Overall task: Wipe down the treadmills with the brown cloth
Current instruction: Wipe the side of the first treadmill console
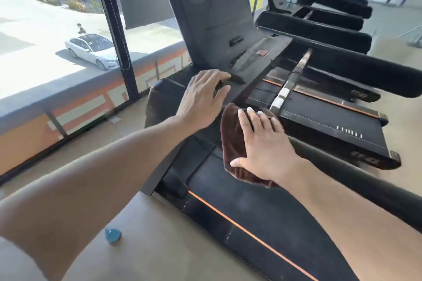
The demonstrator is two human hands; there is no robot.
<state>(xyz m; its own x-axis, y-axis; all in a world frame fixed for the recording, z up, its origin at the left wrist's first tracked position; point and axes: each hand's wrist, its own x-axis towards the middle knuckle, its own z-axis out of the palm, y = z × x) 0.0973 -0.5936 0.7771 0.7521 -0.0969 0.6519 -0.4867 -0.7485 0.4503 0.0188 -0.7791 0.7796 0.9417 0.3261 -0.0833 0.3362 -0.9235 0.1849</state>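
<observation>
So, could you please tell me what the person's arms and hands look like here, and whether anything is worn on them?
Both forearms are bare as far as the view reaches: no sleeves show. The left hand and the right hand wear no gloves, and no watch, bracelet or ring can be seen on the wrists or fingers. The right hand's nails look short and plain. No markings are visible on either arm.

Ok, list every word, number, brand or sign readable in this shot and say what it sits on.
Nothing can be read for certain.
Treadmill console: pale printed lines and box outlines, too small and blurred to read.
Rear end caps of the next treadmills: faint logo marks, blurred.
Neighbouring belt: a row of short white bars, marks only, not text.
</observation>
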